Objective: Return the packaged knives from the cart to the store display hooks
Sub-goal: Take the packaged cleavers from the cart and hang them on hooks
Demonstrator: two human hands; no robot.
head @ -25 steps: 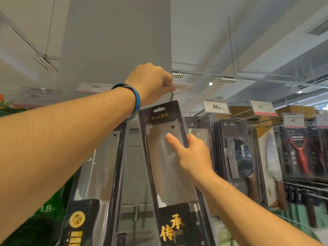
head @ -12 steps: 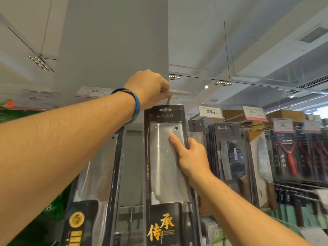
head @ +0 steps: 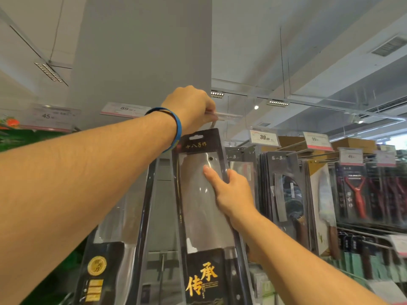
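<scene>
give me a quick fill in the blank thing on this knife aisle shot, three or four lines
1. The left hand, with a ____ wristband, pinches the clear tag holder above the pack.
2. The right hand grips the packaged cleaver by its ____ edge.
3. The price tag just left of the banded wrist shows a large ____.
4. The peeler hanging far right is ____.

Missing words: blue; right; 89; red
</scene>
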